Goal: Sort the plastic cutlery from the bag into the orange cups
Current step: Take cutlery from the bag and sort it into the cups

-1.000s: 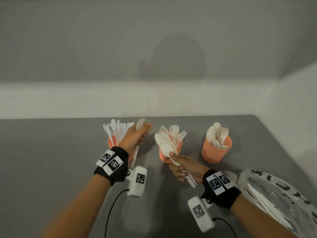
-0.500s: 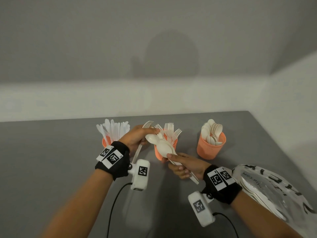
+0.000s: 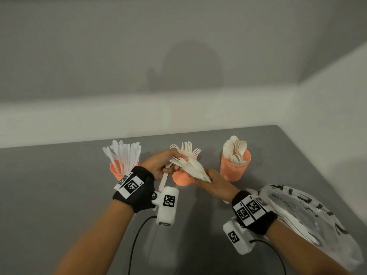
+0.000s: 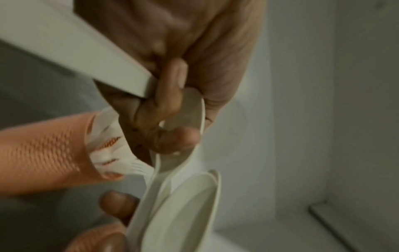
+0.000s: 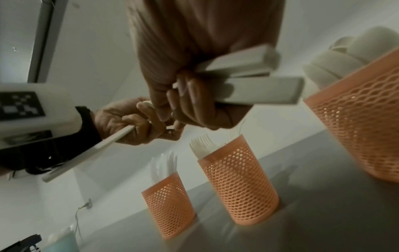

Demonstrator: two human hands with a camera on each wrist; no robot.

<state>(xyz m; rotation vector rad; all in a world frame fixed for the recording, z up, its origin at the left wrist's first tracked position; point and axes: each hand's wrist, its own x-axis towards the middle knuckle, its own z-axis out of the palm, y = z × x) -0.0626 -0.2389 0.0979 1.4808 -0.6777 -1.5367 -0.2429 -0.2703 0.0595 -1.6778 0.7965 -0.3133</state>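
Only our head view shows the bag at the desk's right edge; toward the far edge, three orange cups hold knives, forks, spoons; our right hand grips bunched cutlery; our left hand pinches one handle.

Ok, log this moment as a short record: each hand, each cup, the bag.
left hand: grips one white utensil by its handle, fingers also at the bundle's heads
right hand: grips a bundle of spoons and forks by the handles
left cup: orange, holds knives
middle cup: orange, holds forks, partly behind the hands
right cup: orange, holds spoons
bag: lies on the grey table at right, cutlery still inside
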